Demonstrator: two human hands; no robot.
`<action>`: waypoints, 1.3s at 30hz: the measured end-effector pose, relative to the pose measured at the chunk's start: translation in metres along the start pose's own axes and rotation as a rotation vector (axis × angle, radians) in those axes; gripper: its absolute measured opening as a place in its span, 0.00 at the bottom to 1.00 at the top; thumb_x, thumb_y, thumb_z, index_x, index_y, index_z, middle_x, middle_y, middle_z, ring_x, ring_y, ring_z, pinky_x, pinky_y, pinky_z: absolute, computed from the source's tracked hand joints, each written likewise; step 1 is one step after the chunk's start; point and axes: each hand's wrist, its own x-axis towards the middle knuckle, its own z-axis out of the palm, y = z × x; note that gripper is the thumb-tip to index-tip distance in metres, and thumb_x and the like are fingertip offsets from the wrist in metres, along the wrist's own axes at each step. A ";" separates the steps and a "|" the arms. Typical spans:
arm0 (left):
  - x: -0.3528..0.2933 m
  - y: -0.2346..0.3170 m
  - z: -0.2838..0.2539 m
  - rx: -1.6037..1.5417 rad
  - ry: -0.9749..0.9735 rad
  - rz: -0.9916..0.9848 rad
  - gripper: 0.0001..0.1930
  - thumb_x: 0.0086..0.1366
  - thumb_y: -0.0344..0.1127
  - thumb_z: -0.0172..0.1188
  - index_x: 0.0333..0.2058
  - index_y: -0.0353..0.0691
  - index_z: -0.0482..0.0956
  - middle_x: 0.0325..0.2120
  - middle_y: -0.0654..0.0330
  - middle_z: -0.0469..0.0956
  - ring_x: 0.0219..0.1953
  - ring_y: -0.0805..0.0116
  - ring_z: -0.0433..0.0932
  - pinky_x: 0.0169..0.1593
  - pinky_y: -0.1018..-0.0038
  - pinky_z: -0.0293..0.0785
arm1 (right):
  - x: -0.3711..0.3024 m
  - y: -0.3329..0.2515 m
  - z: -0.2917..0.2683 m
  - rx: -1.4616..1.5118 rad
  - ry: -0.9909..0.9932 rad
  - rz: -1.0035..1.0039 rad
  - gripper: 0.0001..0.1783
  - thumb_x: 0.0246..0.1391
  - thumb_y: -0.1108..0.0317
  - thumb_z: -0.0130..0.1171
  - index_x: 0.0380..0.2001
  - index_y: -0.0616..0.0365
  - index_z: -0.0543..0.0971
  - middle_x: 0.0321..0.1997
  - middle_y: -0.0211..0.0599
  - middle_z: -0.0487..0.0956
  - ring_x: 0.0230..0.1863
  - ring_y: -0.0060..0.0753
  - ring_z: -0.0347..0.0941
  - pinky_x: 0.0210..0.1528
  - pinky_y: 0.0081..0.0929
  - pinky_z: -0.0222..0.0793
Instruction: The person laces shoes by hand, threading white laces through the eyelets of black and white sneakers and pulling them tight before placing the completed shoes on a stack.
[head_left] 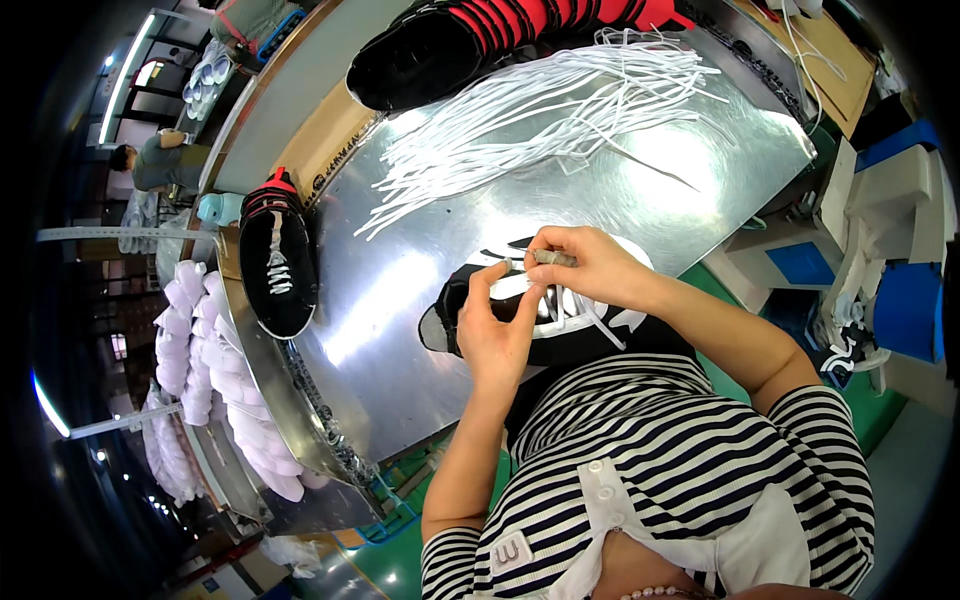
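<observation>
Left hand and right hand pinch at black-and-white, low-cut lace-up shoe; exact part gripped cannot be determined

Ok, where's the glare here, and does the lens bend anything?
Head view: bright glare on the metal table, left of the left hand and beside the white laces; a light strip glows upper left; the table's left edge curves, the picture's rim goes black.
</observation>
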 end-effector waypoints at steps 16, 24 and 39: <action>-0.003 0.001 0.007 0.276 0.107 0.080 0.18 0.50 0.36 0.67 0.41 0.41 0.77 0.35 0.61 0.78 0.39 0.60 0.72 0.48 0.64 0.62 | -0.028 -0.012 -0.008 -0.582 0.145 -0.277 0.09 0.57 0.65 0.57 0.37 0.56 0.74 0.29 0.36 0.82 0.29 0.41 0.79 0.28 0.34 0.70; -0.005 0.002 0.004 0.240 0.090 0.100 0.18 0.51 0.33 0.67 0.43 0.39 0.77 0.36 0.60 0.78 0.37 0.58 0.71 0.46 0.64 0.63 | -0.014 -0.018 -0.001 -0.791 0.010 -0.141 0.13 0.57 0.65 0.59 0.42 0.57 0.70 0.28 0.39 0.81 0.28 0.41 0.79 0.27 0.34 0.71; 0.004 -0.012 0.000 -0.382 0.043 -0.242 0.19 0.57 0.18 0.58 0.48 0.31 0.71 0.44 0.54 0.75 0.43 0.67 0.77 0.50 0.75 0.72 | -0.030 -0.019 -0.011 -0.678 0.190 -0.176 0.09 0.57 0.68 0.57 0.40 0.59 0.76 0.32 0.41 0.80 0.32 0.45 0.78 0.34 0.35 0.72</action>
